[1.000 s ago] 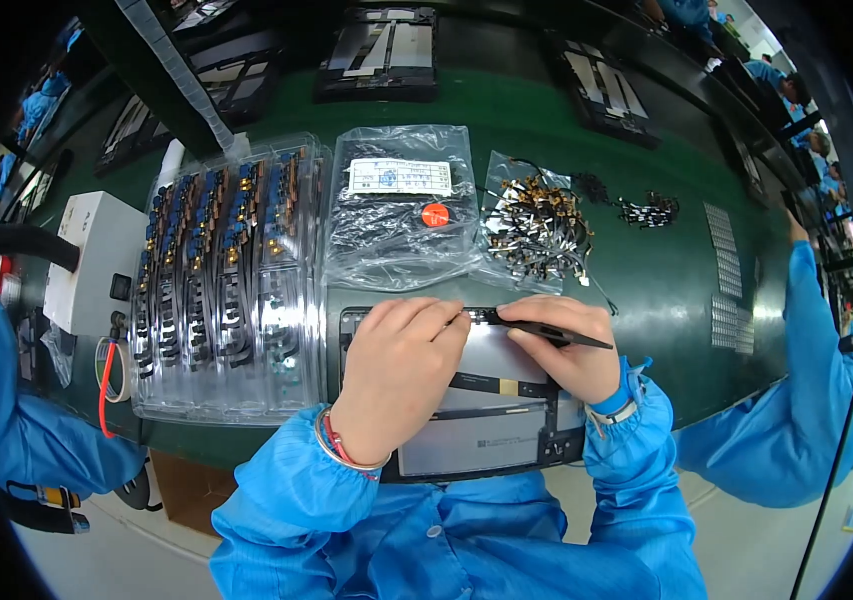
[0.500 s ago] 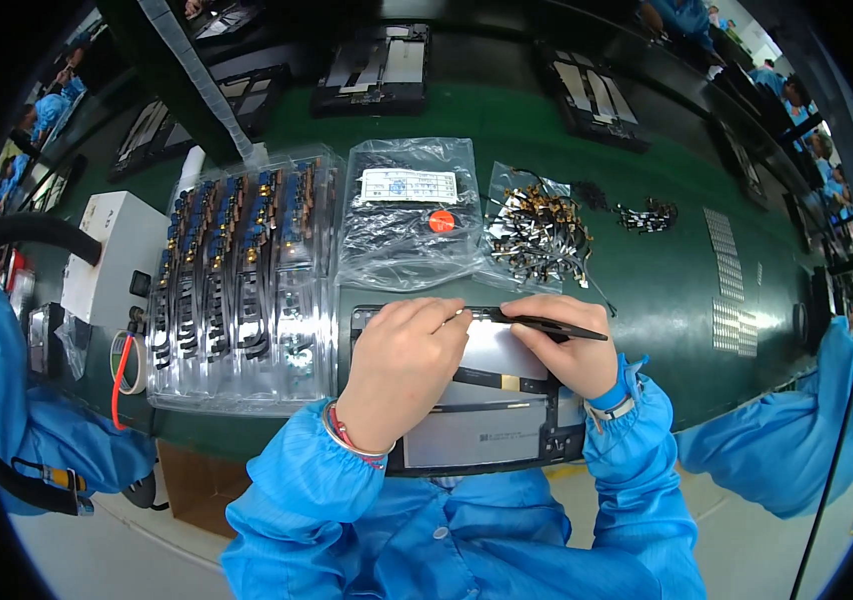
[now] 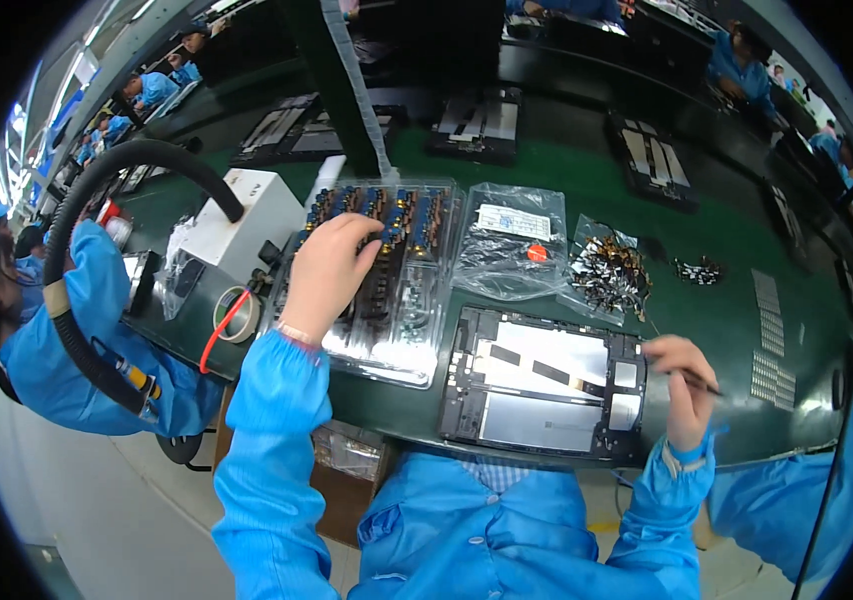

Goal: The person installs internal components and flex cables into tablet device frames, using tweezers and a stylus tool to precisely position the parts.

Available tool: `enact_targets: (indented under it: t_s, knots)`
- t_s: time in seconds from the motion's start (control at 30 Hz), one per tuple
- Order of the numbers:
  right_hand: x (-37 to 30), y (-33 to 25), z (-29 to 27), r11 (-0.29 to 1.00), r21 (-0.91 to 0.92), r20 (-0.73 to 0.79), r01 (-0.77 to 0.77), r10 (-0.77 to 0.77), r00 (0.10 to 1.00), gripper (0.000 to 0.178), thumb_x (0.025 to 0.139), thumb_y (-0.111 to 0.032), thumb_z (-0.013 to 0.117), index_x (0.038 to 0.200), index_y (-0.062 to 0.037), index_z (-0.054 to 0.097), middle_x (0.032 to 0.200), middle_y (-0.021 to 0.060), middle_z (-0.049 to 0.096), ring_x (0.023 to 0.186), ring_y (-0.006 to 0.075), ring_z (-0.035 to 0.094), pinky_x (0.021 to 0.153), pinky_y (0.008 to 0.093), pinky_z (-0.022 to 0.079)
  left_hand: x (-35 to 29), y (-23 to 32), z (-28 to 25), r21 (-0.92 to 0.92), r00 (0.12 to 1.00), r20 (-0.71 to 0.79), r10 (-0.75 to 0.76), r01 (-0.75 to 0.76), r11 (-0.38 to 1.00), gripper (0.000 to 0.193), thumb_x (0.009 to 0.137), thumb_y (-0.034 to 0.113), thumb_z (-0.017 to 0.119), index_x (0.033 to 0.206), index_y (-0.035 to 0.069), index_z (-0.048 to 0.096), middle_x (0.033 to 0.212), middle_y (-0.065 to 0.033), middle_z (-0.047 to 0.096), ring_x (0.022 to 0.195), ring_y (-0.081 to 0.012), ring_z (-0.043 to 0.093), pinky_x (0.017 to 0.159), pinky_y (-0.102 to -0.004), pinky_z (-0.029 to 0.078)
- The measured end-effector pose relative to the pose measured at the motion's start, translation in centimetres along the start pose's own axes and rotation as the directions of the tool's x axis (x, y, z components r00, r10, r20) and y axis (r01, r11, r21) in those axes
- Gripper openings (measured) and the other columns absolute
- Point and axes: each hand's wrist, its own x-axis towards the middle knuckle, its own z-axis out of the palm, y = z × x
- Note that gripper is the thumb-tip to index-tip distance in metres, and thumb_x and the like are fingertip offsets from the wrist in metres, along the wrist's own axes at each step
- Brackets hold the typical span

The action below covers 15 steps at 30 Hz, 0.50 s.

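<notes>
The left hand (image 3: 332,275), the nearer one, was over flex cables (image 3: 405,222) running near-to-far in the clear tray (image 3: 402,375); its fingers were bent, any pinch unclear. Rightward and nearer on the worktop (image 3: 712,315) lay the opened tablet (image 3: 545,385), long axis left-to-right, the right hand (image 3: 685,385) just beside its right end, fingers pinching a slim dark tool (image 3: 704,384).
</notes>
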Motion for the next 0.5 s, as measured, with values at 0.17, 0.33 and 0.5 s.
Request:
enact_targets:
  t_s: [0.17, 0.33, 0.5]
  knots:
    - [-5.5, -2.7, -1.4, 0.997, -0.032, -0.123, -0.068, 0.064, 0.990, 0.011, 0.084, -0.010, 0.045, 0.085, -0.0001, 0.050, 0.075, 0.0078, 0.048, 0.063, 0.0110, 0.040, 0.054, 0.0228, 0.029, 1.8, -2.1, 2.1, 0.170, 0.975, 0.222, 0.020, -0.059, 0.984, 0.009, 0.073, 0.013, 0.064, 0.081, 0.008, 0.065, 0.086, -0.0062, 0.060, 0.085, -0.0259, 0.058, 0.072, -0.0370, 0.047]
    - [-8.3, -5.1, -0.7, 0.988, -0.076, -0.115, -0.137, 0.127, 0.985, 0.009, 0.079, -0.002, 0.048, 0.078, 0.0032, 0.056, 0.062, 0.0050, 0.048, 0.056, 0.0103, 0.041, 0.050, 0.0230, 0.031, 1.7, -2.9, 3.5, 0.262, 0.968, 0.241, 0.071, -0.136, 0.955, 0.008, 0.071, 0.012, 0.066, 0.078, 0.008, 0.064, 0.085, -0.0067, 0.059, 0.083, -0.0254, 0.059, 0.071, -0.0388, 0.047]
    - [-8.8, -5.7, 0.8, 0.983, -0.102, -0.094, -0.155, 0.146, 0.985, 0.009, 0.077, 0.001, 0.049, 0.077, 0.0016, 0.058, 0.060, 0.0045, 0.051, 0.055, 0.0128, 0.042, 0.051, 0.0243, 0.033, 1.6, -2.7, 3.0, 0.215, 0.977, 0.198, 0.083, -0.126, 0.969, 0.009, 0.075, 0.009, 0.062, 0.083, 0.006, 0.061, 0.084, -0.0095, 0.059, 0.082, -0.0285, 0.058, 0.069, -0.0398, 0.046]
